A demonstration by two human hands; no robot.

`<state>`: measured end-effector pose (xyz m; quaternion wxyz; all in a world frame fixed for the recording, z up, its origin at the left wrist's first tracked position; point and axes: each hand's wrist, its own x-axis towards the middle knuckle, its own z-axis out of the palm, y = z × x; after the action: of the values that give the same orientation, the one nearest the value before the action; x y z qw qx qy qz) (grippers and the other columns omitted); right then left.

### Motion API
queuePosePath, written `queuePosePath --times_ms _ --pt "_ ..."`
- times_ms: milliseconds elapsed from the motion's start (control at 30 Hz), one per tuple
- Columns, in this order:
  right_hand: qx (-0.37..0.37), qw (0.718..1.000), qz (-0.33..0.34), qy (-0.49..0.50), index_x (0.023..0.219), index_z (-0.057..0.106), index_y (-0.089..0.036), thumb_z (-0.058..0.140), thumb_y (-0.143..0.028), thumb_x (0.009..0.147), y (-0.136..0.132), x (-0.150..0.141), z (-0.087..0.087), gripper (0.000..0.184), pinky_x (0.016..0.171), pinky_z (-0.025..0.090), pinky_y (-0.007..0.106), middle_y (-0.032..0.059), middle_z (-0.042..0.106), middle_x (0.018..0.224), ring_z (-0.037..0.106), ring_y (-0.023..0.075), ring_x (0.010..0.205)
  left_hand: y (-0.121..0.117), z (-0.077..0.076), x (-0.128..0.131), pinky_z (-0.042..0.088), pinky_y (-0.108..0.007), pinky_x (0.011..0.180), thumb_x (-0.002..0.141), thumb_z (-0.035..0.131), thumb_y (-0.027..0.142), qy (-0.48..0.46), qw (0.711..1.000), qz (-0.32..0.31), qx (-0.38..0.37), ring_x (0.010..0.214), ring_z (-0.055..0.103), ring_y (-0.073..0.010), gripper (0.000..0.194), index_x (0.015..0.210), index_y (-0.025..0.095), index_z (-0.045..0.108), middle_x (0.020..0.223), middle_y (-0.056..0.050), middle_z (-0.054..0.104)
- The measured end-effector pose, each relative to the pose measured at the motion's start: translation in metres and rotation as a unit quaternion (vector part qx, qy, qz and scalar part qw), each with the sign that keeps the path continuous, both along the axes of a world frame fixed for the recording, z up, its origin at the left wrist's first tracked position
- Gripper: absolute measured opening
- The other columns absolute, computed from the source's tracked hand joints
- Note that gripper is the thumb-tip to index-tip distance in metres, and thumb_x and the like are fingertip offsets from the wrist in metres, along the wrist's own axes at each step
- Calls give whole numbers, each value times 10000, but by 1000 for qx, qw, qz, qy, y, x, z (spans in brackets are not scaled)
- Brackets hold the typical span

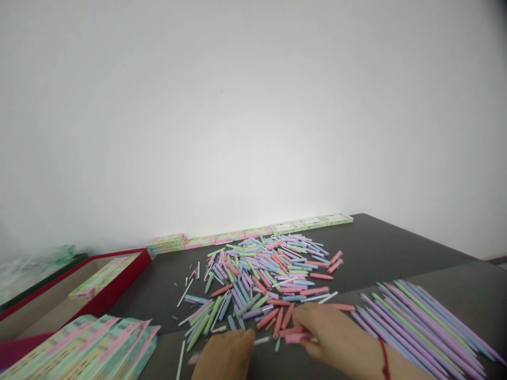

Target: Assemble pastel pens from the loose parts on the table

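A wide heap of pastel pen parts (253, 269), with thin white sticks among them, spreads over the dark table in front of me. My left hand (225, 354) is low at the heap's near edge, its fingers curled in and mostly hidden. A thin whitish piece (261, 341) lies close to its fingertips; whether they touch it I cannot tell. To the right, my right hand (330, 335) has its thumb and fingers closed on a coral-pink pen part (296, 336). Other coral pen parts (279, 320) lie just beyond its fingertips. A red cord circles the right wrist.
Long pastel pens (423, 327) lie side by side at the right. Printed packs (83, 348) overlap at the lower left, beside a red-edged box (127, 277) holding more packs. Flat boxes (229, 236) line the wall. Clear plastic (35, 274) lies far left.
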<state>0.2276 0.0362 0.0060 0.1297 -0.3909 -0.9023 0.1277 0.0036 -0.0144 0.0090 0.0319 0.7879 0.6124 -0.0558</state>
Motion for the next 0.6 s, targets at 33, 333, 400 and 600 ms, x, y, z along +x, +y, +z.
queuePosePath --times_ms 33,333,400,600 --pt "1 1000 -8 0 827 603 -188 564 -114 740 1 1 3 121 630 359 257 31 665 850 582 177 730 0 0 0 492 -345 672 863 377 110 -1 1000 -1 -1 785 683 -266 243 854 191 606 819 -75 707" --pt "-9 999 35 22 863 624 -206 566 -163 770 -3 -6 -3 117 651 365 255 34 684 896 610 192 801 2 -6 5 523 -415 683 813 356 53 18 999 -44 -18 815 689 -299 305 905 187 614 870 -92 715" --pt "-7 999 42 31 860 620 -208 579 -182 776 -6 -10 -4 97 638 359 253 27 684 877 608 190 787 1 -4 10 524 -434 685 797 348 31 20 998 -52 -29 837 690 -314 326 906 183 615 877 -104 717" --pt "-49 996 44 57 750 602 -192 599 -261 813 -14 -25 -16 93 552 330 230 7 671 748 580 149 646 -3 1 22 503 -330 711 735 499 112 -70 995 5 -68 867 695 -279 314 1027 217 553 908 -56 728"
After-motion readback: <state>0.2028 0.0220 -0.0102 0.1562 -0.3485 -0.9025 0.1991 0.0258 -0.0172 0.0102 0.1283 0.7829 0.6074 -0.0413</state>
